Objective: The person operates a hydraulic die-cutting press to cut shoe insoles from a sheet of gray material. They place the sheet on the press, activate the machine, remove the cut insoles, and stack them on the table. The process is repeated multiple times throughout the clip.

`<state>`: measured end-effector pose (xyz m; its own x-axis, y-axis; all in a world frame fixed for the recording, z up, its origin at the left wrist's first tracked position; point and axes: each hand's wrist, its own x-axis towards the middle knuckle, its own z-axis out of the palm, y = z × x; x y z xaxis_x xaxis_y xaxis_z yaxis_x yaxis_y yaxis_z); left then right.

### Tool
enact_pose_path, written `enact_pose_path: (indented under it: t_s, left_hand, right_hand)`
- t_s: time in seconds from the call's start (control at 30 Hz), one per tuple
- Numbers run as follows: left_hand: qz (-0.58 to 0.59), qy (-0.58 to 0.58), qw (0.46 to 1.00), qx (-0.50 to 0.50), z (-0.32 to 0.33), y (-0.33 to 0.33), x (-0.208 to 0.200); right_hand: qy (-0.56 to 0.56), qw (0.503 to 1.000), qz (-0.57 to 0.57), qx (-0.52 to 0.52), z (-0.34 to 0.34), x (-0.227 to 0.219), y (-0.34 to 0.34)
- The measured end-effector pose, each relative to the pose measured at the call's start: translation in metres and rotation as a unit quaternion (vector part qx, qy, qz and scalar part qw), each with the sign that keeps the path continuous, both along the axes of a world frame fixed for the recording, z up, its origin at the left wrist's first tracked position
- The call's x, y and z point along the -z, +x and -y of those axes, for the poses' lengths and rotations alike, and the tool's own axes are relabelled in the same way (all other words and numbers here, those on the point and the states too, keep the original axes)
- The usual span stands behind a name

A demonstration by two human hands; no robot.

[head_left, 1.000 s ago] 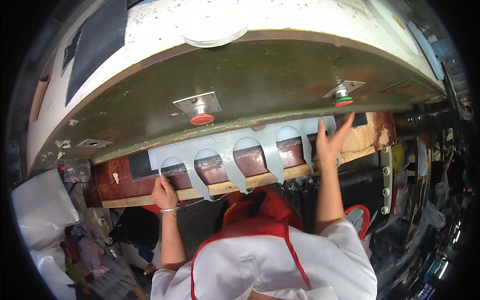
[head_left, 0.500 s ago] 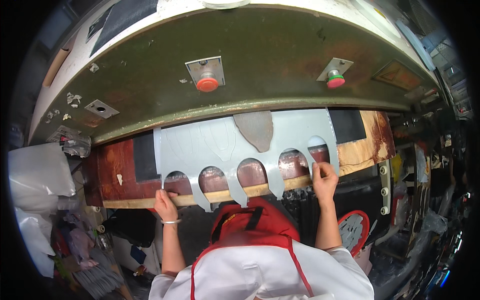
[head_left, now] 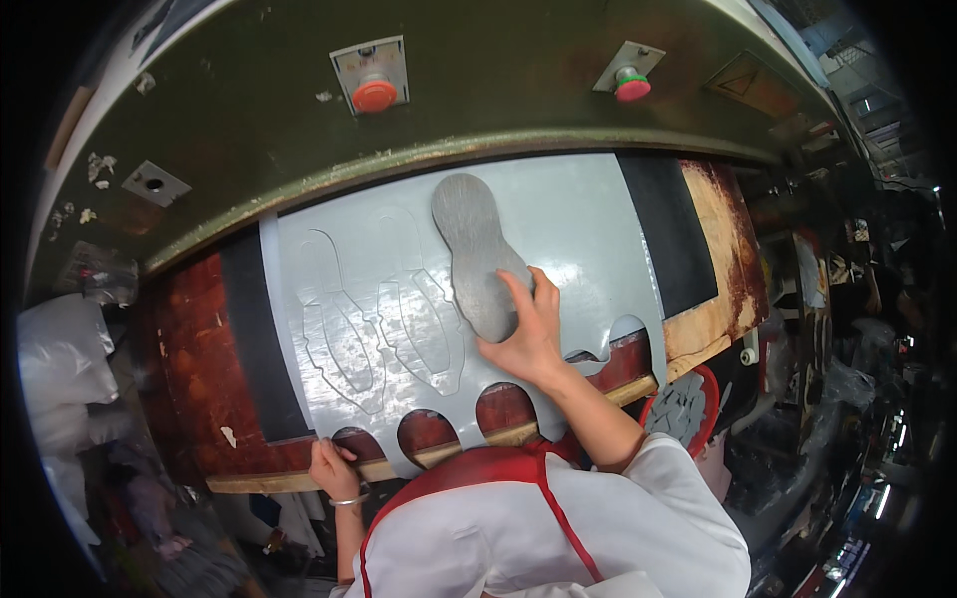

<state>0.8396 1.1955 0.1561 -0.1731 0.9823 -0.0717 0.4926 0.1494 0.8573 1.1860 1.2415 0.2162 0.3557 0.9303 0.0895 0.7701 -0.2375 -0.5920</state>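
right hand (head_left: pixel 526 334): my fingers lie flat on the sole-shaped cutter (head_left: pixel 478 254), pressing its lower end
cutter axis: runs up and away from me on the grey sheet (head_left: pixel 588 229)
left hand (head_left: pixel 332 468): pinched shut on the sheet's near edge

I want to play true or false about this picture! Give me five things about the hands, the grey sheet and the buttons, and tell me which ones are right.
1. The right hand rests on a grey sole-shaped piece. True.
2. The left hand is up by the red button. False: it holds the near edge of the grey sheet, low down.
3. The grey sheet has rounded cut-outs along its near edge. True.
4. The sheet lies on a blue cloth. False: it lies on a worn reddish-brown board.
5. The machine above has two buttons, one red and one red with a green ring. True.
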Motion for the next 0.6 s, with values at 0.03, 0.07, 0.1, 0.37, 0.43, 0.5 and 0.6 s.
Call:
enact_pose_path:
  t_s: [0.03, 0.07, 0.1, 0.37, 0.43, 0.5, 0.6]
  left_hand:
    - [0.032, 0.000, 0.999, -0.005, 0.009, -0.005, 0.002]
    - [0.059, 0.006, 0.998, -0.010, 0.016, -0.009, 0.003]
    - [0.081, 0.003, 0.997, -0.012, 0.020, -0.013, 0.004]
    - [0.138, 0.010, 0.990, -0.032, 0.026, -0.017, 0.006]
    - [0.145, 0.021, 0.989, -0.026, 0.023, -0.014, 0.007]
    - [0.129, 0.019, 0.991, -0.025, 0.017, -0.011, 0.007]
    - [0.097, 0.023, 0.995, -0.027, -0.001, -0.004, 0.006]
  right_hand:
    - [0.016, 0.995, -0.097, 0.001, 0.006, -0.007, 0.007]
    - [0.015, 0.979, -0.201, 0.002, 0.010, -0.015, 0.017]
    - [0.014, 0.953, -0.304, 0.005, 0.014, -0.024, 0.029]
    - [0.058, 0.998, -0.018, 0.031, 0.030, -0.031, 0.069]
    - [0.035, 0.999, 0.016, 0.026, 0.026, -0.017, 0.068]
    - [0.026, 0.999, 0.012, 0.028, 0.019, -0.006, 0.071]
    - [0.065, 0.997, 0.044, 0.004, 0.000, 0.007, 0.083]
